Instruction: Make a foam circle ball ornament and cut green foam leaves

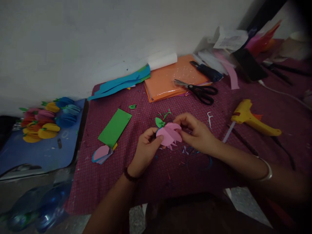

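Far left of the grip, a cluster of colourful paper shapes (48, 131) rests on a blue board (46, 155). Closer in, on the same side, a small stack of paper petals (101, 151), pink on top, lies beside a green sheet (114, 127) on a dark red checked tablecloth (90, 188). Beyond these, left of and farther away than the hands, are blue paper strips (122, 81).

The left hand (146, 148) pinches the left edge of a pink folded paper shape (168, 134), topped by a green leaf (160, 122). The right hand (196, 135) pinches its right edge between thumb and fingers, so the shape sits between both hands, above the tablecloth.

Past the grip are orange sheets (165, 87); black-handled scissors (201, 94) lie partly over them, with a box cutter (209, 72) above. To the right of the grip lies a yellow glue gun (244, 112); beyond it is a dark flat object (248, 65).
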The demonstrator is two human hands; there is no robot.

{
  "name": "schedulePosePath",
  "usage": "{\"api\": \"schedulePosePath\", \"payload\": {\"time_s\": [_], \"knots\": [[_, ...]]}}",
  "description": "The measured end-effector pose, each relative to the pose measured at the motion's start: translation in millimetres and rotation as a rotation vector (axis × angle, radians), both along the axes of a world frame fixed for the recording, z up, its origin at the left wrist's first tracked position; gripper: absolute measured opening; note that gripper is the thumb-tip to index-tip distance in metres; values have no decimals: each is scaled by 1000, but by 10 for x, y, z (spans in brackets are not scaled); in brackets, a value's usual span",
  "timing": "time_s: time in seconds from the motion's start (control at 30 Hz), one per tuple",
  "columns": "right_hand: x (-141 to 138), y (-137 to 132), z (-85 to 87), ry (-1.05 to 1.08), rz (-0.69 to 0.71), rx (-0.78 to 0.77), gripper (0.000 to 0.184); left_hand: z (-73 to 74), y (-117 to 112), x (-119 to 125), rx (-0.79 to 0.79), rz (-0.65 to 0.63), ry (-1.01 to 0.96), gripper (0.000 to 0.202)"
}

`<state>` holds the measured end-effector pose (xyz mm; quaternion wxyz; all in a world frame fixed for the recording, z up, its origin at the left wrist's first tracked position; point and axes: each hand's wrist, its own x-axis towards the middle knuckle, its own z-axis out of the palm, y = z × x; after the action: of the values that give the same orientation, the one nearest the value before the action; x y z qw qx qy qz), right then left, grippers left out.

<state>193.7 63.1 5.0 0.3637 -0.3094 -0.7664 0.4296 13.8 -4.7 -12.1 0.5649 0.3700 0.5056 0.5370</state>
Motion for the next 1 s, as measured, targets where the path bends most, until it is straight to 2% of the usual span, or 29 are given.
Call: {"api": "schedulePosePath", "payload": {"time_s": [0.07, 0.17, 0.27, 0.4, 0.6, 0.77, 0.9, 1.0], "knots": [[9, 2, -8, 33, 9, 51, 25, 15, -2, 9, 4, 13, 29, 18], [34, 3, 22, -12, 97, 140, 18, 47, -2, 22, 6, 16, 63, 18], [57, -4, 63, -38, 153, 129, 10, 62, -3, 23, 36, 21, 84, 18], [58, -22, 69, -56, 138, 91, 24, 65, -9, 17, 72, 35, 92, 16], [30, -44, 59, -129, 85, 83, 34, 94, -13, 30, 48, 12, 79, 13], [30, -28, 65, -84, 126, 115, 4, 81, -12, 23, 40, 22, 80, 16], [35, -3, 45, -73, 103, 149, 6, 81, -20, 21, 29, 25, 116, 12], [33, 8, 40, -56, 84, 194, 4, 64, -22, 26, 105, 58, 150, 14]]}}
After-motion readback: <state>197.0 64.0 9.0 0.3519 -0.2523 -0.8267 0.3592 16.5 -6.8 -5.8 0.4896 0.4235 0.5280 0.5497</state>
